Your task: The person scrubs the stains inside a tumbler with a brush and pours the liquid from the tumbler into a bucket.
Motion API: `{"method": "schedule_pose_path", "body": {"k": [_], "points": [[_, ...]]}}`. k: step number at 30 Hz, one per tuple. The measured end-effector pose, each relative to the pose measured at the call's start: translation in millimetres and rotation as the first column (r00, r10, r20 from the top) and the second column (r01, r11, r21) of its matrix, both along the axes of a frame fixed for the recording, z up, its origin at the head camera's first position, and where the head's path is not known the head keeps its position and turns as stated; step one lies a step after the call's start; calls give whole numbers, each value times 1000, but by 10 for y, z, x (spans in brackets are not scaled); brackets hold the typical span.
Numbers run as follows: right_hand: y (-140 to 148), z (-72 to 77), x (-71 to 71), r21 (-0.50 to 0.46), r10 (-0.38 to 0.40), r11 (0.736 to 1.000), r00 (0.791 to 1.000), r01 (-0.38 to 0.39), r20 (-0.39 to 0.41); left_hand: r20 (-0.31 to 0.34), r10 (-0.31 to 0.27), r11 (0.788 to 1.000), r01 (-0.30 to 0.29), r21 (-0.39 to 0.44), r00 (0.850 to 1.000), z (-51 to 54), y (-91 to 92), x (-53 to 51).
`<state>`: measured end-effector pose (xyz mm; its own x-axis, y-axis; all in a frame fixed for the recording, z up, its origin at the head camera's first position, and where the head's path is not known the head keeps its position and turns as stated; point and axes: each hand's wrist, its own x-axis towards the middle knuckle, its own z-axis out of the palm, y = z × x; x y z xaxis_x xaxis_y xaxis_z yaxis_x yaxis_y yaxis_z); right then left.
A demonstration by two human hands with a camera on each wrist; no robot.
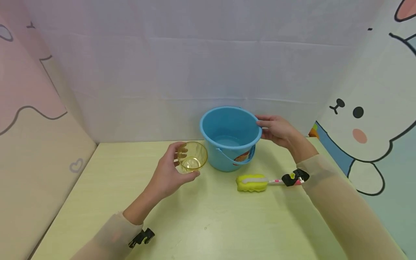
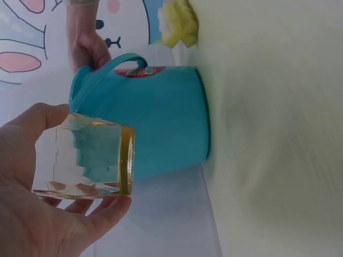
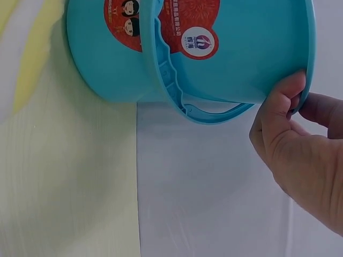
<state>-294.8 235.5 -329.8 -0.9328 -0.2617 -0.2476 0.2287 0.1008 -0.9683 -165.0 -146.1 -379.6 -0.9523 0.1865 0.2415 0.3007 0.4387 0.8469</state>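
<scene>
My left hand grips a clear amber-tinted glass around its side, held above the table just left of the bucket. In the left wrist view the glass shows its thick amber base, with fingers on one side and the thumb on the other. A blue plastic bucket stands upright at the back of the table, its handle hanging down in front. My right hand pinches the bucket's right rim; the right wrist view shows fingers and thumb on either side of the rim.
A yellow sponge brush lies in front of the bucket, its handle partly behind the right wrist strap. The pale table meets a white cloth backdrop. Cartoon-printed panels flank both sides.
</scene>
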Motion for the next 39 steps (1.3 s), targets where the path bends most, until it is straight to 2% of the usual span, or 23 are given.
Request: {"method": "schedule_pose_path", "body": {"k": [13, 19, 30, 39], "points": [[-11, -6, -5, -11, -9, 1000, 1000, 9, 8, 117, -27, 1000, 29, -9, 993, -318, 73, 184], [-25, 6, 10, -17, -4, 1000, 1000, 4, 13, 142, -29, 999, 31, -12, 989, -450, 117, 245], [-42, 9, 13, -14, 9, 1000, 1000, -9, 7, 166, -48, 999, 49, -2, 985, -572, 186, 339], [-34, 4, 12, -19, 7, 1000, 1000, -7, 8, 185, -80, 997, 80, 4, 980, -613, 227, 399]]}}
